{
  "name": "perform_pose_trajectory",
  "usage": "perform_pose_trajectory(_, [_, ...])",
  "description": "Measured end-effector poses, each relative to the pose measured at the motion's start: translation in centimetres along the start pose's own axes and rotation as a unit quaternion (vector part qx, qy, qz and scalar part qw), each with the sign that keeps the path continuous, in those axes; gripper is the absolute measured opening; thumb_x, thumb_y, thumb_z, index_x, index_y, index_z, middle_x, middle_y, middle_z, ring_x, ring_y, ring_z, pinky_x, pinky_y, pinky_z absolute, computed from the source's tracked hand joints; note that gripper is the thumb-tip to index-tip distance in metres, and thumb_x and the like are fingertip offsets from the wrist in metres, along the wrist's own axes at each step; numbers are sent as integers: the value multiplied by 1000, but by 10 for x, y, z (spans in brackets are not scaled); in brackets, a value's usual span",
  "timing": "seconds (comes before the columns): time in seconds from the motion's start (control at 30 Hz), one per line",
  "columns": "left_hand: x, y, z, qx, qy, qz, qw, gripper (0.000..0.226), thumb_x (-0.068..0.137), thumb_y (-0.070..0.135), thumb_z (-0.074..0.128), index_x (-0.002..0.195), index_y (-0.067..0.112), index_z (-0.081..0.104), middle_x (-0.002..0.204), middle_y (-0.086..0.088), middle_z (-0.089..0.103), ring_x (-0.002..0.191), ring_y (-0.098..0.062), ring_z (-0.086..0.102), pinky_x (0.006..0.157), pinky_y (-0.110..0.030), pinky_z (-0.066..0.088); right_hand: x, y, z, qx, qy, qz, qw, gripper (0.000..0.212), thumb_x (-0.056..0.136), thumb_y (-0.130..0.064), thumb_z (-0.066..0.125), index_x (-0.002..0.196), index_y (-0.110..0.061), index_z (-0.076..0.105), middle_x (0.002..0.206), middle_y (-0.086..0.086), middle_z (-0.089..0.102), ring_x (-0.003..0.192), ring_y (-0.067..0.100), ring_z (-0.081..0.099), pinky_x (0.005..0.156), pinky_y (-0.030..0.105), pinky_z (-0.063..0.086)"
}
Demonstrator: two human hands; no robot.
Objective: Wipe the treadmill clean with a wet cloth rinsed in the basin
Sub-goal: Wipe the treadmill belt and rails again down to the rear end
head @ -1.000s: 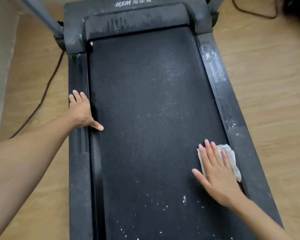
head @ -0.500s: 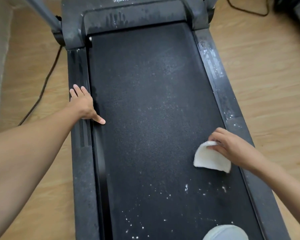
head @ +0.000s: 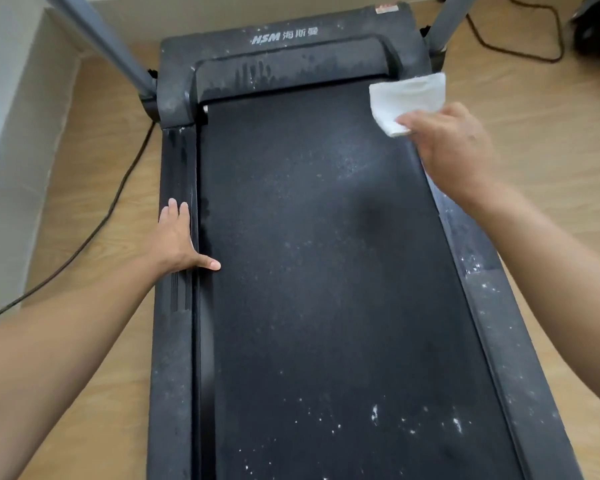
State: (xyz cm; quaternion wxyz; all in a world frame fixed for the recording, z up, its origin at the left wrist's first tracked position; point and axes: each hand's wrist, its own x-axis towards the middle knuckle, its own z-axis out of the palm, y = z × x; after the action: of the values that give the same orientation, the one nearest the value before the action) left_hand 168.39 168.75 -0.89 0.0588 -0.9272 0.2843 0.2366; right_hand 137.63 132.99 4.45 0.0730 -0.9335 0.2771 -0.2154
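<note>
The black treadmill [head: 312, 258] fills the middle of the view, its belt dusty with white specks near the front. My right hand [head: 454, 150] pinches a folded white cloth [head: 407, 98] and holds it above the belt's far right corner, by the motor cover. My left hand [head: 179, 239] rests flat on the left side rail, fingers straight and thumb spread onto the belt's edge. The basin is out of view.
Two grey uprights [head: 108, 46] rise from the treadmill's far end. A black cable [head: 94, 230] runs over the wooden floor on the left, beside a white wall [head: 4, 133]. Another cable [head: 520, 39] loops at the far right.
My right hand lifted the cloth off the belt near the right rail and carried it forward to the far right corner. My left hand stayed on the left rail.
</note>
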Motion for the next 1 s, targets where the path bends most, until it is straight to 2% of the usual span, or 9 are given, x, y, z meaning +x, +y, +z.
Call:
perform_pose_trajectory(0.1, [-27, -3, 18, -15, 14, 3, 1000, 135, 75, 60, 84, 164, 2, 2, 173, -15, -8, 161, -27, -5, 129, -46, 15, -51, -6, 52, -29, -224, 15, 974, 32, 94, -8, 52, 122, -15, 67, 109, 17, 69, 92, 44, 57, 77, 53, 57])
perform_pose_trajectory(0.17, [-38, -4, 26, -14, 21, 9, 1000, 122, 85, 61, 74, 164, 3, 1, 173, -14, -9, 161, -27, -5, 129, -45, 16, -70, -15, 53, -44, -303, 38, 951, 38, 89, -15, 48, 123, -13, 65, 116, 14, 63, 101, 43, 55, 84, 53, 55])
perform_pose_trajectory(0.3, [-36, -3, 26, 23, 1, 15, 1000, 116, 94, 64, 61, 163, 0, -6, 172, -18, -15, 160, -30, -8, 129, -46, 15, -45, -22, 43, -23, -249, 78, 965, 51, 92, -20, 49, 140, -7, 61, 133, 28, 63, 124, 48, 54, 101, 54, 50])
perform_pose_trajectory(0.4, [-31, 1, 28, 103, 3, 19, 994, 109, 100, 66, 45, 160, -5, -11, 169, -25, -17, 159, -35, -11, 127, -44, 9, -40, -27, 76, 34, -250, 42, 967, 57, 102, -34, 44, 151, -5, 44, 165, 22, 36, 152, 40, 32, 124, 52, 30])
perform_pose_trajectory(0.47, [-29, -4, 31, 93, 11, 23, 995, 112, 98, 70, 44, 160, -4, -13, 169, -25, -19, 159, -36, -12, 129, -44, 7, -52, -28, 106, 31, -260, 37, 964, 73, 104, -53, 33, 156, -2, 30, 171, 25, 18, 159, 39, 17, 131, 51, 14])
perform_pose_trajectory(0.6, [-27, -8, 21, 68, -24, 26, 997, 121, 93, 73, 52, 160, -4, -14, 168, -25, -20, 159, -37, -13, 130, -45, 3, -69, -24, 116, -19, -217, 154, 964, 88, 105, -69, 28, 168, -13, 1, 177, 14, -3, 163, 30, -4, 130, 53, -4])
perform_pose_trajectory(0.77, [-29, -32, -5, 52, -134, 87, 986, 163, 60, 62, 92, 159, 4, -23, 165, -16, -35, 156, -31, -24, 130, -47, 8, -65, -31, 112, -39, -210, 238, 948, 106, 96, -82, 23, 168, -8, -3, 176, 18, -5, 163, 30, -8, 131, 52, -3])
perform_pose_trajectory(0.87, [-27, -45, 2, 75, -127, 124, 981, 168, 54, 41, 102, 159, 5, -23, 165, -16, -36, 156, -31, -25, 130, -44, 11, -59, -61, 125, -32, -202, 295, 933, 119, 87, -92, 18, 168, -6, -2, 176, 18, -7, 163, 29, -11, 130, 55, -6])
perform_pose_trajectory(1.0, [-24, -50, 10, 46, -91, 128, 986, 171, 47, 36, 105, 161, 7, -19, 166, -14, -34, 157, -28, -23, 129, -45, 17, -43, -125, 153, -30, -227, 231, 946, 122, 87, -94, 18, 167, -6, -5, 176, 16, -12, 163, 27, -13, 130, 52, -10])
